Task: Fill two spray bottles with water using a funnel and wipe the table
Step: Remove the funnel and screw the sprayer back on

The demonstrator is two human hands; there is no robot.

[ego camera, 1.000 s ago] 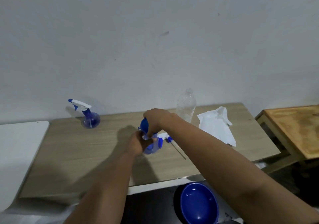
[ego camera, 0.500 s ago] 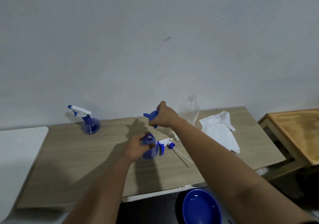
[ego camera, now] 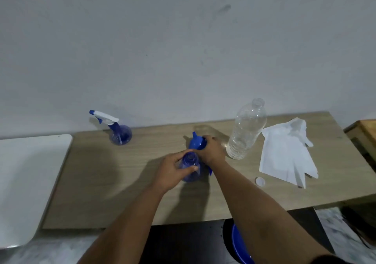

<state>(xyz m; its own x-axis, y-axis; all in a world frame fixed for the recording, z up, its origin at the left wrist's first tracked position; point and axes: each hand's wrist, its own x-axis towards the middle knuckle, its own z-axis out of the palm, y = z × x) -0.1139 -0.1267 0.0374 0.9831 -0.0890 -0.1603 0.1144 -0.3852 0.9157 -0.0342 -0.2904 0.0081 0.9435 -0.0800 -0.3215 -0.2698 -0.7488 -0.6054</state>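
Bottle: translucent blue, uncapped, upright mid-table; left hand grips it. Right hand holds blue funnel just behind. Bare tabletop leftward.

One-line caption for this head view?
Left hand grips open spray bottle; right hand holds blue funnel beside it.

right hand lowered the funnel beside bottle.
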